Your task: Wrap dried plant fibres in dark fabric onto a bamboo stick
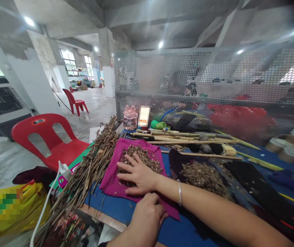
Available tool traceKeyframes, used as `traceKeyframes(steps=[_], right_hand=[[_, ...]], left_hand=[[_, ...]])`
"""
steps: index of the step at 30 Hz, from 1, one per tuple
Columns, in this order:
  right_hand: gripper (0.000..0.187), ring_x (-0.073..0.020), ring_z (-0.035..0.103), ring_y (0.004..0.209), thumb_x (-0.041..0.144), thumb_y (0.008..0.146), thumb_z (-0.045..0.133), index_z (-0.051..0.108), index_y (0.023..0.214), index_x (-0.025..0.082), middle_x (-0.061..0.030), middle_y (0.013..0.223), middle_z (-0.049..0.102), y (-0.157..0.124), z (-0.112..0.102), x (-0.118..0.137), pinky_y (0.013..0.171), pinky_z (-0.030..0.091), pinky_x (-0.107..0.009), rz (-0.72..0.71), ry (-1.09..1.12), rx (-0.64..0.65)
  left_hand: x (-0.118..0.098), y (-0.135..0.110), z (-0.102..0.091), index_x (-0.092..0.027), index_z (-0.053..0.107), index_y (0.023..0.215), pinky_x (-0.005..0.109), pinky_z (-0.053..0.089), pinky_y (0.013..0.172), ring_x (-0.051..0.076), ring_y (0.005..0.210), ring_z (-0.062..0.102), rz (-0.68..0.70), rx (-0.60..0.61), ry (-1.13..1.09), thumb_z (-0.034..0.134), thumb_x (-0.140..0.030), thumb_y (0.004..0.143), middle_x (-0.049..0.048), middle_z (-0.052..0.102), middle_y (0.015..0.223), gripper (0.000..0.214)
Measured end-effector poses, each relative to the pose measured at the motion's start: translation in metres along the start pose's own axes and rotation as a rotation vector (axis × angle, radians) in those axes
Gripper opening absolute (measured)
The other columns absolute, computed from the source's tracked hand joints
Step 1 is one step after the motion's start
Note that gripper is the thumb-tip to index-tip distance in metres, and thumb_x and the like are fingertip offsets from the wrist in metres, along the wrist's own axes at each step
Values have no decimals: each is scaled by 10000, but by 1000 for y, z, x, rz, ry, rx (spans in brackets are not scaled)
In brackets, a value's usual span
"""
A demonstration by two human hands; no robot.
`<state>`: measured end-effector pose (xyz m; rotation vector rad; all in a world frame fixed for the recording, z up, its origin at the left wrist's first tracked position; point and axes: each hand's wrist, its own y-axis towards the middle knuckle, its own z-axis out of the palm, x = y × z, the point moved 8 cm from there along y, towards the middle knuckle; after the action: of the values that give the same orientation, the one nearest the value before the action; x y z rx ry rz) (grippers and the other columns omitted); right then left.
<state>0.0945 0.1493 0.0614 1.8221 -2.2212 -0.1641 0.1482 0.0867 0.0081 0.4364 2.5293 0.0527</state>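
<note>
A magenta cloth [111, 176] is spread on the blue table, bearing a heap of dry, chopped plant bits [144, 155]. My right hand [138, 175] lies across the heap, palm down with fingers spread; a silver bracelet [179, 192] circles its wrist. Below it, my left hand [147, 216] is closed at the near edge of the cloth, gripping it there; the fingertips are partly hidden. To the right, a second heap of dry plant bits [205, 176] rests on dark fabric.
Dry stalks [93, 164] lie in a bundle along the table's left side. Behind the cloth are pale sticks [178, 139], yarn balls [159, 125] and a pink bear-eared container [130, 117]. A perforated metal screen [147, 79] borders the back. A red chair [49, 140] stands left.
</note>
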Motion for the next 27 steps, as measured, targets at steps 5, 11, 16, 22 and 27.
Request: traceKeyframes(steps=[5, 11, 16, 22, 27], right_hand=[[303, -323, 185, 1331, 388, 861, 446, 632, 1079, 290, -8, 1335, 485, 26, 3, 1, 1032, -24, -600, -5, -50, 25], [661, -284, 149, 1356, 575, 823, 418, 319, 1380, 235, -88, 1459, 281, -13, -25, -38, 1077, 81, -523, 369, 125, -229], [713, -307, 174, 1351, 493, 885, 308, 233, 1385, -9, -245, 1442, 223, -69, 5, -80, 1085, 171, -470, 943, 261, -264], [740, -337, 134, 1352, 570, 862, 297, 221, 1409, 78, -208, 1467, 182, -36, 3, -61, 1072, 139, -522, 852, 312, -187], [747, -333, 110, 1358, 558, 829, 406, 210, 1418, 142, -181, 1485, 133, -56, -17, -46, 1058, 151, -550, 828, 322, -137]], left_hand=[[3, 3, 9, -174, 697, 760, 281, 434, 694, 192, 830, 547, -8, 47, 40, 597, -297, 796, 59, 624, 856, 163], [1, 4, 0, -176, 697, 794, 276, 437, 746, 191, 867, 551, -19, 112, 41, 618, -255, 782, 58, 626, 915, 113], [-3, 9, 3, -171, 691, 790, 282, 442, 749, 199, 867, 563, -9, 143, 145, 582, -209, 796, 68, 627, 882, 116], [-2, 10, 2, -175, 675, 790, 293, 448, 788, 209, 906, 574, 17, 111, 121, 518, -164, 815, 77, 633, 951, 159], [-10, 4, -19, -173, 639, 854, 265, 439, 812, 187, 917, 589, 116, 157, 42, 413, -127, 843, 90, 644, 997, 232]])
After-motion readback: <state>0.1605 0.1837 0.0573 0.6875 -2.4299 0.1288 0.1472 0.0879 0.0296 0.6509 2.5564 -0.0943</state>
